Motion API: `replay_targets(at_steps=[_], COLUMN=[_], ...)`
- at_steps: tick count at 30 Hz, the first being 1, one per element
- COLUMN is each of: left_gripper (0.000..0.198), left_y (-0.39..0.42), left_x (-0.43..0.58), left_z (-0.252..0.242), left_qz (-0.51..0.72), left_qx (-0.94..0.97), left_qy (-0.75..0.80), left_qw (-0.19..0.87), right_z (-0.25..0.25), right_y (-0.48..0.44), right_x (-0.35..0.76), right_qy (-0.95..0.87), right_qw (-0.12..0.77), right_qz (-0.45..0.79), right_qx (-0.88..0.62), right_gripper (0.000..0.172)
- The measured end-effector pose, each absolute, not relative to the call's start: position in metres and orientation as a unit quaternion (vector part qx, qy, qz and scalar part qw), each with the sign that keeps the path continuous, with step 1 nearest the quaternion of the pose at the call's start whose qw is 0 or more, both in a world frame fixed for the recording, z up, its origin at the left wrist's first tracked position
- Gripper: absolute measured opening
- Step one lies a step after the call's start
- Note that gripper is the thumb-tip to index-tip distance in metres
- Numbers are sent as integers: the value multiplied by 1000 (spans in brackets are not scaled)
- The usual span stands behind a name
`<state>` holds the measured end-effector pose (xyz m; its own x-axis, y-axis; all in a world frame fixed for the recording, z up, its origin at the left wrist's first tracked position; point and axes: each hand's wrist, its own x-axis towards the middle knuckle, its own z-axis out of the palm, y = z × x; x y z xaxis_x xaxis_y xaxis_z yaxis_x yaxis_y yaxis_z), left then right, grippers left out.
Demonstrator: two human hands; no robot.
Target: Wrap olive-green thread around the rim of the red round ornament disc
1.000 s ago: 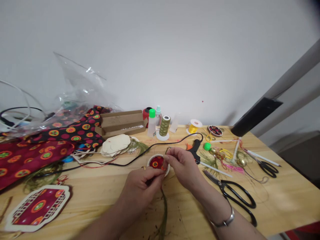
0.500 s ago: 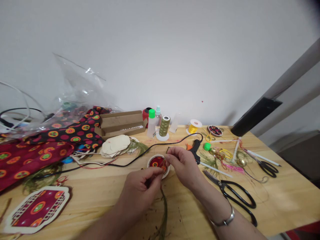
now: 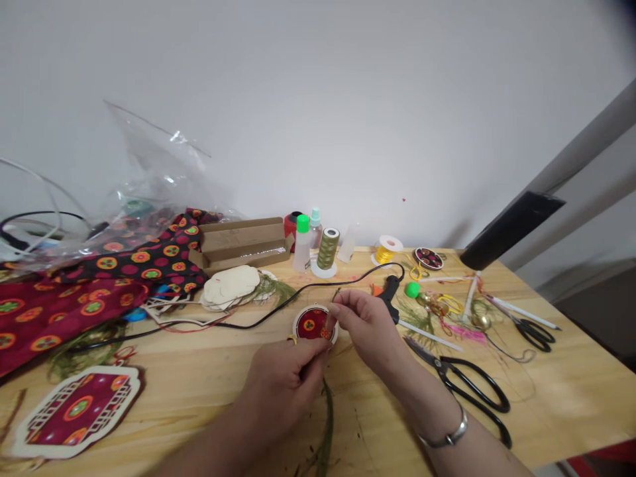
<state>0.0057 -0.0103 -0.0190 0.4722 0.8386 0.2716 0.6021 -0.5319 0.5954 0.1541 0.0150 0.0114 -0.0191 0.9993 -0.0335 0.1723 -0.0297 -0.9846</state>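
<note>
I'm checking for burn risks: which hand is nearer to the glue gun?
Right. The right hand is close beside the glue gun, on its near left side. The left hand is farther left and closer to the person.

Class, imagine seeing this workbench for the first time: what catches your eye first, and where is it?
The left hand and right hand draw the eye first, at centre by a small round dark-red disc. Patterned fabric spreads along the left, and large black-handled scissors lie to the right of both hands.
</note>
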Motion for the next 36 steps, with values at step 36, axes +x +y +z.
replay_targets(at_steps=[36], left_gripper=[28], left_y=[5], left_x=[3], left_z=[-3], left_qz=[548], left_qx=[430], left_qy=[410], left_qw=[589], right_z=[15], right_y=[9], right_x=[152], right_qy=[-526], right_qw=[450], right_qz=[503], right_qx=[-517], right_gripper=[14])
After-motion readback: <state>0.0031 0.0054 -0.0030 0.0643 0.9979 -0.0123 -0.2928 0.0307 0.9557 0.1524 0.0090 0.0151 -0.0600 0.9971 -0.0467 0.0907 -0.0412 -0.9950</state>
